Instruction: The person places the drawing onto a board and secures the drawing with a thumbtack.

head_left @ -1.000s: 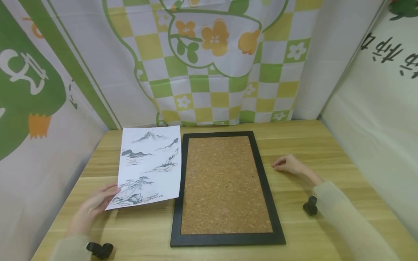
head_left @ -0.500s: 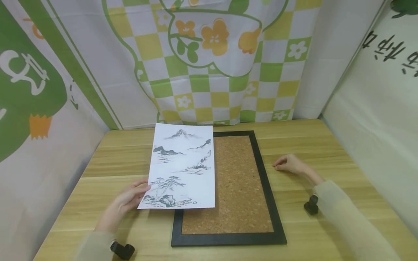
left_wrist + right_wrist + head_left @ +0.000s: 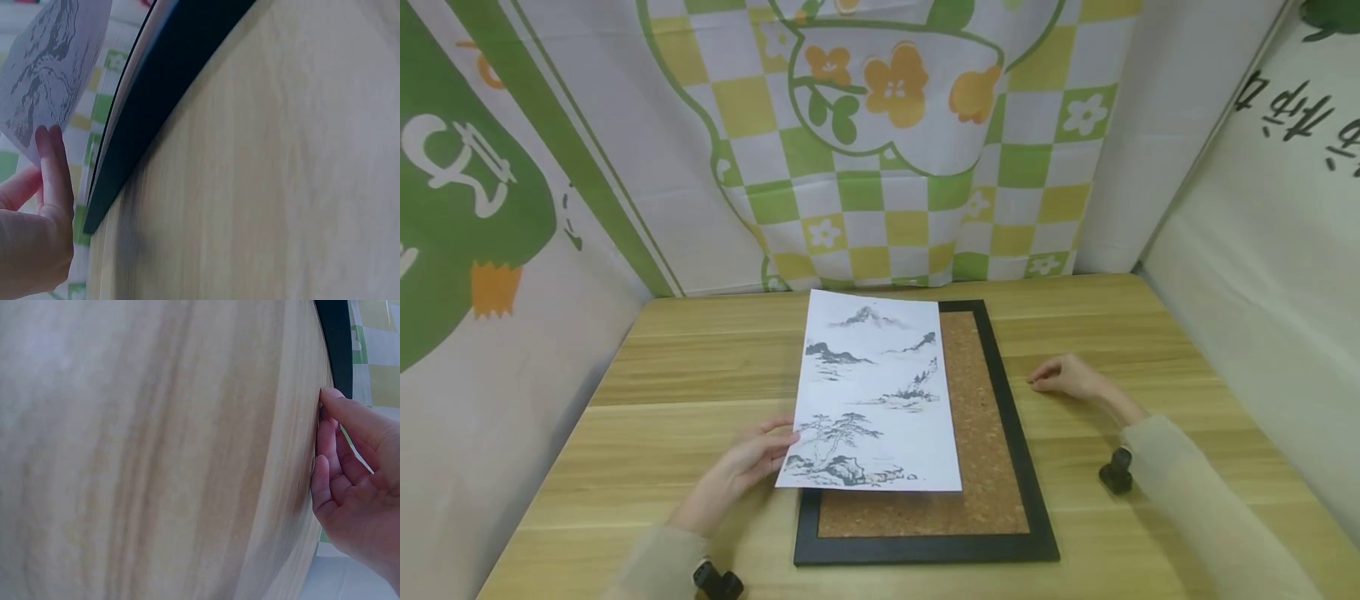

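My left hand pinches the lower left edge of a white sheet of paper printed with ink mountains, pines and rocks. In the left wrist view, the fingers lie against one corner of that paper. The sheet is held over a black-framed cork board and hides much of its left and upper part. To the right of the board, my right hand rests on the table, fingers loosely curled. Close up in the right wrist view, the fingertips of the right hand sit at the table surface with nothing visible between them.
The wood-grain table extends on both sides of the board. A green and yellow checked cloth hangs behind it, with white printed cloth at the right. Each wrist carries a small black camera.
My left hand has carried the paper rightward from beside the board to over its cork. My right hand has stayed in place.
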A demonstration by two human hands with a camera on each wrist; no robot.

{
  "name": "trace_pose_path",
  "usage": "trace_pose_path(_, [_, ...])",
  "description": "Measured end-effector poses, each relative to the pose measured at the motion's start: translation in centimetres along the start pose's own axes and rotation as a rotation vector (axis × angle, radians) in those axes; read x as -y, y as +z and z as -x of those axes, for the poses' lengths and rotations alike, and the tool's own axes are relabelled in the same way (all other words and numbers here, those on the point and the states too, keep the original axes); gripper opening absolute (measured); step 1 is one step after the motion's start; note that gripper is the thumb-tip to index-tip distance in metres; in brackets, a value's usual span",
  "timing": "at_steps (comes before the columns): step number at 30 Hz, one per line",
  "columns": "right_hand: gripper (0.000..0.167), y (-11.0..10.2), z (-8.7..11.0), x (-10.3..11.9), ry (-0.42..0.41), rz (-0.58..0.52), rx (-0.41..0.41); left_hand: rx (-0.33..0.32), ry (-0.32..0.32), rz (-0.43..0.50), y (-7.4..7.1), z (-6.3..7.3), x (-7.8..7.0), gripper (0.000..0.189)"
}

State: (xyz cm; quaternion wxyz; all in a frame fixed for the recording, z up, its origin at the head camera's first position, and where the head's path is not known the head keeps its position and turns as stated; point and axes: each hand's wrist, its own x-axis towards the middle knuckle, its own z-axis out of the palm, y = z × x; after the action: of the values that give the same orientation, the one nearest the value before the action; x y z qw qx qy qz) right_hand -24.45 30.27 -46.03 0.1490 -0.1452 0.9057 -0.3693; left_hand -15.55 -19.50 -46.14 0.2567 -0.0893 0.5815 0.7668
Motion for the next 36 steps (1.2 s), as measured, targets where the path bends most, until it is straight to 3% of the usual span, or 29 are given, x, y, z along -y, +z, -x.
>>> trace_pose_path(7, [0.019, 0.0, 0.2, 0.3, 0.005, -0.01, -0.004, -0.041, 0.0, 0.001, 3.2, -0.2, 0.9, 0.044])
trace_pose_path(13, [0.02, 0.1, 0.2, 0.6, -0.001, -0.014, -0.007, -0.057, -0.011, 0.016, 4.9, 0.0, 1.6, 0.045])
trace_pose_path(28, [0.019, 0.2, 0.0, 0.3, 0.002, -0.025, -0.007, -0.078, 0.016, -0.01, 6.2, -0.5, 2.6, 0.044])
trace_pose_path(36, [0.021, 0.2, 0.1, 0.2, 0.007, -0.006, -0.009, -0.166, 0.022, -0.146, 6.8, -0.4, 2.5, 0.043])
